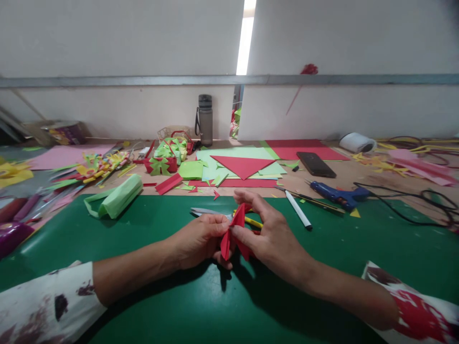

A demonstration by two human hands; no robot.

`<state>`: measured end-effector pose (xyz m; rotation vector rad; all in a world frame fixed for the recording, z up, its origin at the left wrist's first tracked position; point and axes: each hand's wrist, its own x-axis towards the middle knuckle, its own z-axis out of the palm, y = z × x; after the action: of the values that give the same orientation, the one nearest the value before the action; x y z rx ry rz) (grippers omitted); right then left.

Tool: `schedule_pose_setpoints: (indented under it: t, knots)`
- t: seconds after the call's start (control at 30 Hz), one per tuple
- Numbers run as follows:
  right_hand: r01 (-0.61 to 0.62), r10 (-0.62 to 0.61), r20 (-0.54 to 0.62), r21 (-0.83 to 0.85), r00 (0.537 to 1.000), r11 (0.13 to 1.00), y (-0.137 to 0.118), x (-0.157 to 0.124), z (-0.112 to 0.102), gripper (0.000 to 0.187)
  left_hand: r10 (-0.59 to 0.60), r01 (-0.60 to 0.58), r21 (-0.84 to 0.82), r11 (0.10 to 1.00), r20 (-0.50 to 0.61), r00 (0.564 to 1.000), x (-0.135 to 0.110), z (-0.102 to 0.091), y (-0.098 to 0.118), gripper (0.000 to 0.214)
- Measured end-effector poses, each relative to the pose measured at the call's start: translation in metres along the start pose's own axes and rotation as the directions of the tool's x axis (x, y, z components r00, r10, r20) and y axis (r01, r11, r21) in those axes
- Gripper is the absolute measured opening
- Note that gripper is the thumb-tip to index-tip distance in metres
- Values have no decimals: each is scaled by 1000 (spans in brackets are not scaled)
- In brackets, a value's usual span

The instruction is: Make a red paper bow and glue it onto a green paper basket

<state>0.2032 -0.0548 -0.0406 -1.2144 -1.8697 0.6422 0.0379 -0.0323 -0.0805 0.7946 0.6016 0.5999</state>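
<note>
Between my two hands, above the green mat (172, 306), is a folded piece of red paper (237, 220) with pointed flaps hanging down. My left hand (202, 241) pinches its left side between thumb and fingers. On the other side, my right hand (267, 229) grips it with the thumb in front and the fingers curled behind, partly hidden. A pair of scissors (208, 211) lies on the mat just behind the hands, its handles mostly covered by them. Close behind, a yellow stick-like thing (254, 223) is partly blocked from view.
A white marker (298, 210), tweezers (319, 201) and a blue glue gun (337, 193) with a black cord lie to the right. A phone (315, 165) and red and green paper sheets (247, 165) are farther back. Leftward is a rolled green paper (120, 198). A bottle (205, 122) stands by the wall.
</note>
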Motion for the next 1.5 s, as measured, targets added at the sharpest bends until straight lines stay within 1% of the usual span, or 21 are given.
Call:
schedule_pose_setpoints:
  t: [0.17,0.37,0.57,0.73,0.83,0.93,1.03,1.17,1.33,1.4,1.5]
  knots:
    - [-19,19,3,20,1000,1000,-1,0,0,50,11,-11,-5,1000,-32,999,-1,6,0,10]
    - [-36,36,4,61,999,997,-3,0,0,47,25,-25,-73,997,-4,1000,-3,11,2,9]
    - [-65,64,21,74,998,995,-2,0,-1,49,45,-44,-81,996,20,999,-2,10,1,8]
    - [-68,66,20,84,998,994,-2,0,-2,48,55,-54,-90,995,10,998,-4,9,0,14]
    - [-48,47,10,56,999,997,-2,1,-3,46,58,-55,-95,994,25,998,-3,6,-3,25]
    - [-51,51,-1,38,999,998,-3,1,-3,46,108,-105,-72,992,45,993,-1,3,-5,35]
    - [-70,70,3,55,998,996,-4,1,-4,46,156,-156,-11,988,22,988,1,3,-6,29]
    - [-77,76,13,83,997,994,-5,1,-4,47,172,-170,47,984,-33,985,1,5,-6,20]
    - [-77,76,13,69,997,995,-3,3,-4,49,167,-166,34,986,-39,985,1,4,-8,21]
    - [-83,83,12,55,996,995,-3,4,-4,47,147,-147,-2,989,-29,989,1,3,-8,25]
    - [-114,110,42,89,993,989,-2,4,-3,47,98,-99,-51,994,-19,995,1,3,-6,29]
